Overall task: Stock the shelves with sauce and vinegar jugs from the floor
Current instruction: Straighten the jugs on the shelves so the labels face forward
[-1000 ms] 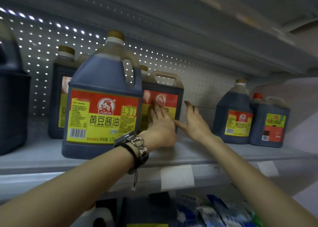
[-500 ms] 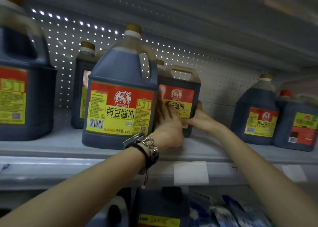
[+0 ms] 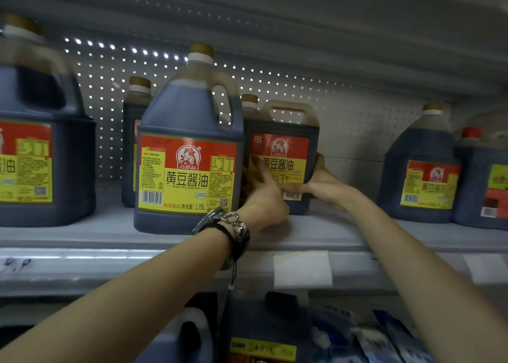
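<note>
A square soy sauce jug [image 3: 283,148] with a red and yellow label stands upright on the grey shelf [image 3: 343,233], just right of and behind a larger round-shouldered soy sauce jug [image 3: 187,156]. My left hand [image 3: 264,197], with bracelets on the wrist, holds the square jug at its lower left. Its thumb lies on the label and its fingers reach into the gap between the two jugs. My right hand [image 3: 323,184] grips the jug's lower right corner, thumb across the front and fingers round the side.
More soy sauce jugs stand on the same shelf at the far left [image 3: 41,153], behind the big jug [image 3: 136,131] and at the right [image 3: 420,167], beside a red-capped jug [image 3: 483,181]. Bare shelf lies between my right hand and those. A lower shelf holds a dark jug [image 3: 264,332] and blue packets [image 3: 384,340].
My right hand went from flat beside the square jug to wrapped round its right side. My left hand slid to the jug's left edge. The view shifted left and closer.
</note>
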